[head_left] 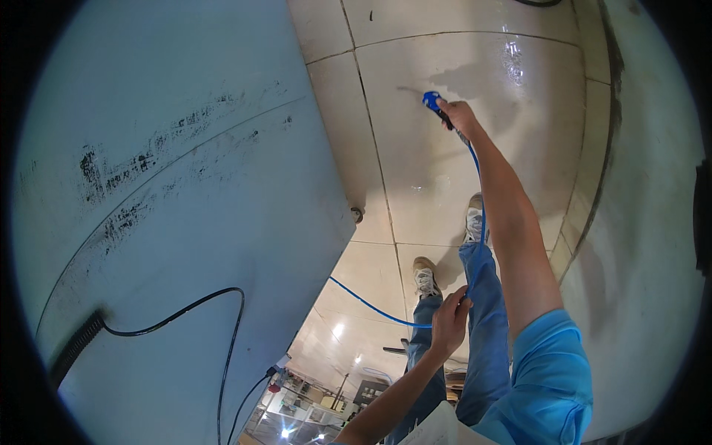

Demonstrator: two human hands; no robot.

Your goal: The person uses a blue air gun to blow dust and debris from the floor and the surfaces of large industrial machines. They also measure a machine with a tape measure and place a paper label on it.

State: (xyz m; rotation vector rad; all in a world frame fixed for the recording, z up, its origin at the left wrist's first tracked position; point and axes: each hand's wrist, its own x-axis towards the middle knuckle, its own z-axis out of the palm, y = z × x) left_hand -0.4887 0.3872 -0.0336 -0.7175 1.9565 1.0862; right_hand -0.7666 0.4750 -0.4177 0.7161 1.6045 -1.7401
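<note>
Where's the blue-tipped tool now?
In the head view, the blue-tipped tool is high, just right of centre, held in the right hand over the tiled floor.

Bright blue short sleeve, blue jeans, laced shoes, seemingly white and tan.

This looks like a workshop: a big pale-blue panel (heavily scuffed with black), a ribbed black conduit, a thin blue hose over tiled floor, cluttered equipment beyond.
</note>
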